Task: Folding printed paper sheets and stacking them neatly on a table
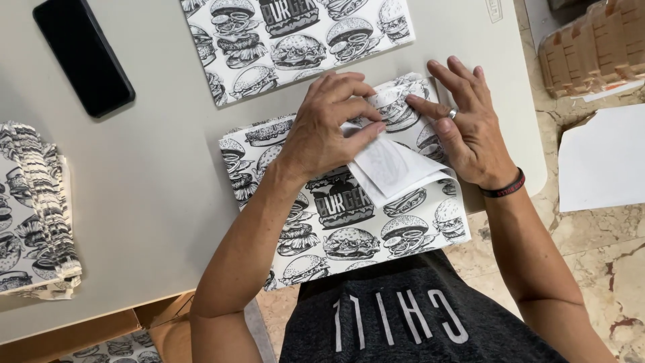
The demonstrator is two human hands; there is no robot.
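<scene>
The person's left hand (329, 124) lies on a printed paper sheet (349, 222) that rests on the grey table (161, 188). The fingers of this hand are bent and pinch a folded white flap (393, 171) of the sheet, so the hand has a light hold on the paper. The white flap is the plain back side of the sheet, turned over toward the person.

The right hand (470, 128) is just beside the left hand. It is flat and open, with the fingers spread. Its fingertips press down on the far corner of the same sheet, right next to the fold. It holds nothing; it only pushes the paper down. A ring is on one finger, and a dark wristband (507, 187) sits on the wrist.

The sheet has black and white burger drawings on it. It stretches from under both hands down toward the person's dark shirt (403, 316) and hangs a little over the table edge.

Just past the fingertips lies another printed sheet (295, 40) of the same kind. Well away from the left hand, on its outer side, a black phone (84, 54) lies flat. Nearer the person on that side is a stack of printed sheets (33, 215). Beyond the right hand, off the table, a white paper (601, 161) lies on the stone floor (605, 269).
</scene>
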